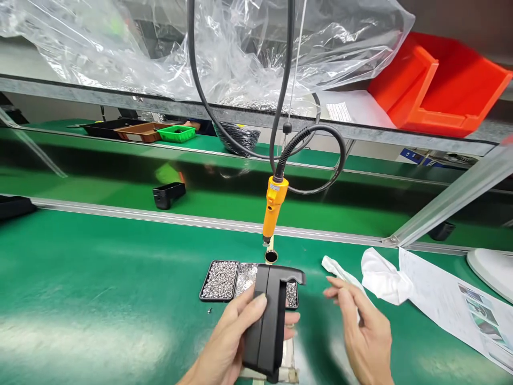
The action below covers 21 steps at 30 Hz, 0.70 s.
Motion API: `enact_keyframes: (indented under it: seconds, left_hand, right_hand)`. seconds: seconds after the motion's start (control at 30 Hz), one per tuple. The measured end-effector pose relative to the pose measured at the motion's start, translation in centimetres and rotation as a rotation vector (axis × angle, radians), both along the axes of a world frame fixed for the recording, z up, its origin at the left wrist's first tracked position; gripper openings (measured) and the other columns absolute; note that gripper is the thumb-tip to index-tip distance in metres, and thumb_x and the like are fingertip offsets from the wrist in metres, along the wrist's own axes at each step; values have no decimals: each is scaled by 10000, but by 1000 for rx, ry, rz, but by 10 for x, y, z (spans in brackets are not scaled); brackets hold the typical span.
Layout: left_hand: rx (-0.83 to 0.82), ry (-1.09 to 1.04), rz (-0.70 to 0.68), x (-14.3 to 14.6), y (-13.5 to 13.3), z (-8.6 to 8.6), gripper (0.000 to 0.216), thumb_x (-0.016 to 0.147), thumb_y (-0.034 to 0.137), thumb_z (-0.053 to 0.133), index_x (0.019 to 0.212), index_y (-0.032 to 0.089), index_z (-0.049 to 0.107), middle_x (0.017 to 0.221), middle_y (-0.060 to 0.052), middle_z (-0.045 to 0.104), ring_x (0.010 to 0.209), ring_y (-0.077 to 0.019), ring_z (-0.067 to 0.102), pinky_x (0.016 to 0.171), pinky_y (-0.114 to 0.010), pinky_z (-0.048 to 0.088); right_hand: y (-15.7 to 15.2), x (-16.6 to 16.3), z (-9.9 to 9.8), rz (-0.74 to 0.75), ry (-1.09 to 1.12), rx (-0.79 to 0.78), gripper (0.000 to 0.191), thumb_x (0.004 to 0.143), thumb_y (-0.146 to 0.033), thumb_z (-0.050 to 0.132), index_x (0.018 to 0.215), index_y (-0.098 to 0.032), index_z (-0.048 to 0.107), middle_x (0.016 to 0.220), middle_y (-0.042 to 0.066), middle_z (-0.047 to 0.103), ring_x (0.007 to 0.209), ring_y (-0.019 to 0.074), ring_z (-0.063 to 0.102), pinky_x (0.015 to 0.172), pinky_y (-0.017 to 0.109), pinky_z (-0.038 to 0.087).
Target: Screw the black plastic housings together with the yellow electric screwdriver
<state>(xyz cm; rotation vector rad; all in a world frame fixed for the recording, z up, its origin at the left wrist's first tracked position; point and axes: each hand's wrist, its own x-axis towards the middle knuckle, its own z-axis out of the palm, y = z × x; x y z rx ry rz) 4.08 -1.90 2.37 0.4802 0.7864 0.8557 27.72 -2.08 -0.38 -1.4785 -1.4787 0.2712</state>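
The left hand (226, 334) grasps a black housing (262, 334) above the table (120, 278), on the near side of the table's far edge. The right hand (365, 327) is apart from it, fingers bent; whether they pinch something small, I cannot tell.

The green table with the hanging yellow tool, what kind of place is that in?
Probably a workshop or factory where things get put together. You can see the hanging yellow tool, lots of small metal parts and a black casing in the left hand.
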Motion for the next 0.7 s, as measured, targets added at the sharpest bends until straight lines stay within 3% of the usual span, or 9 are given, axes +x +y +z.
enact_keyframes:
  seconds: [0.07, 0.17, 0.33, 0.43, 0.57, 0.63, 0.7]
  left_hand:
    - [33, 46, 20, 2, -2, 3, 683, 900, 465, 728, 1418, 94, 481, 1131, -240, 742, 989, -340, 753, 878, -407, 602]
    - [36, 109, 28, 4, -4, 5, 703, 876, 518, 744, 1389, 103, 501, 1072, -234, 756, 909, -313, 764, 770, -350, 612]
    - [114, 153, -35, 4, -4, 2, 592, 926, 624, 621, 1169, 85, 653, 894, -192, 765, 708, -227, 720, 632, -277, 568]
    - [197, 156, -108, 1, -4, 1, 604, 957, 638, 548, 1107, 71, 692, 831, -178, 750, 685, -220, 697, 668, -295, 566]
    - [253, 118, -185, -2, -7, -1, 649, 947, 590, 590, 1338, 72, 602, 879, -166, 750, 721, -227, 695, 708, -312, 562]
    - [300, 162, -137, -2, -10, -3, 701, 909, 541, 670, 1448, 116, 523, 1049, -171, 748, 841, -254, 715, 804, -343, 572]
    - [399, 281, -6, 1, -13, -5, 749, 861, 487, 747, 1492, 175, 492, 1311, -164, 670, 1123, -308, 673, 1017, -381, 517]
  right_hand:
    - [-6, -18, 3, 90, 27, 22, 249, 1024, -373, 509, 1136, -276, 709, 910, 10, 742, 839, 159, 705, 792, 274, 556]
    - [-6, -28, 4, 142, 98, -20, 325, 1037, -417, 470, 1228, -260, 680, 976, 38, 736, 857, 160, 690, 759, 264, 558]
    - [-2, -24, 9, 304, 410, -311, 526, 1060, -564, 275, 1405, -280, 554, 1162, 64, 687, 872, 164, 662, 805, 310, 564]
    - [-4, -26, 16, 472, 492, -464, 607, 1047, -618, 203, 1452, -275, 499, 1162, 76, 686, 819, 177, 645, 822, 356, 545]
    - [-6, -30, 19, 606, 578, -491, 646, 1046, -615, 144, 1470, -251, 471, 1127, 93, 689, 805, 190, 629, 824, 384, 537]
    - [-5, -29, 15, 557, 575, -440, 641, 1050, -604, 140, 1479, -249, 456, 1146, 100, 681, 839, 196, 645, 818, 380, 540]
    - [-4, -26, 6, 419, 528, -323, 608, 1055, -590, 188, 1488, -245, 441, 1165, 104, 676, 903, 205, 658, 804, 365, 543]
